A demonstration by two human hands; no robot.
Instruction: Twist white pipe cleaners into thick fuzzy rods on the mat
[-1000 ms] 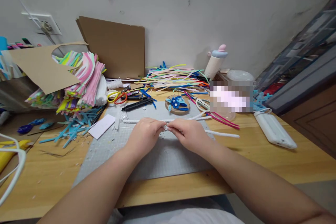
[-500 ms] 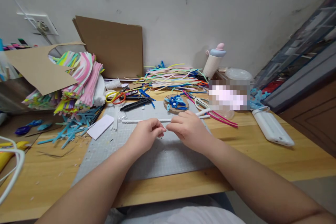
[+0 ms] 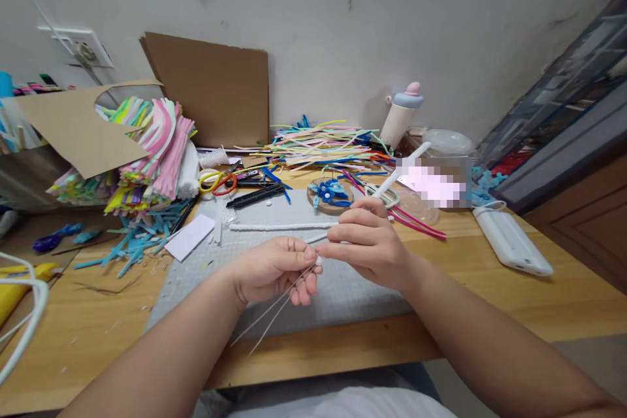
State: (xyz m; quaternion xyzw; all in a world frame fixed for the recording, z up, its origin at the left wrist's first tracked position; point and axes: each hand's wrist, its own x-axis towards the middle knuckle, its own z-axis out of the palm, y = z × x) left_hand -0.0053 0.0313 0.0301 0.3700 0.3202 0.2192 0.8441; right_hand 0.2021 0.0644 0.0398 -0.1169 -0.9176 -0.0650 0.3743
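My left hand (image 3: 274, 268) is closed in a pinch on two thin bare wires (image 3: 274, 310) that slant down toward the table's front edge. My right hand (image 3: 367, 245) is closed round a white pipe cleaner (image 3: 401, 168) that sticks up and to the right past my fingers. The two hands meet above the grey cutting mat (image 3: 337, 287), where the wires enter the white fuzz. Another white pipe cleaner (image 3: 279, 226) lies flat on the mat just behind my hands.
Behind the mat lie a wooden disc with a blue flower (image 3: 330, 194), black pens (image 3: 257, 194), scissors (image 3: 218, 181) and heaps of coloured pipe cleaners (image 3: 323, 144). Foam strips (image 3: 147, 144) and cardboard (image 3: 215, 88) stand left. A white power bank (image 3: 512, 241) and a bottle (image 3: 401, 114) sit right.
Both hands have lifted off the mat toward me. The white pipe cleaner now tilts up to the right, and bare wires show, pulled out below my left hand.
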